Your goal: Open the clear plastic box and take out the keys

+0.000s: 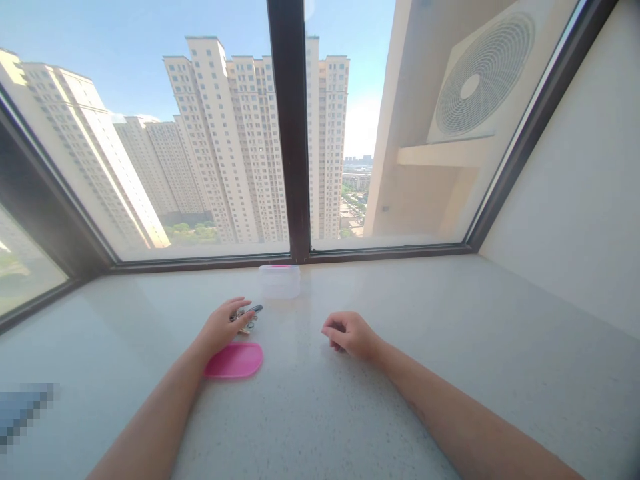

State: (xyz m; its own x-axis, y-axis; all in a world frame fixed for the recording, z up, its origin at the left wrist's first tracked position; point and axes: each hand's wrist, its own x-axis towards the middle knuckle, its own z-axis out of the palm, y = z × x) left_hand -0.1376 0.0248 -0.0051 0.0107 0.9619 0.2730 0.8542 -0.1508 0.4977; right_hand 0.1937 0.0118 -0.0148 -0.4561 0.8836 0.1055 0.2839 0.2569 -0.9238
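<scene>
My left hand (223,327) rests on the pale stone windowsill (450,347), its fingers curled over a bunch of keys (249,319) that pokes out past the fingertips. Just under that hand lies a flat pink oval lid (235,360). A small clear plastic box (279,281) stands beyond the keys, close to the window frame. My right hand (347,332) lies on the sill to the right, fingers curled in loosely, with nothing visible in it.
A large window with a dark frame (293,133) runs along the far edge of the sill. A white wall (575,187) bounds the sill on the right. A blurred patch sits at the lower left.
</scene>
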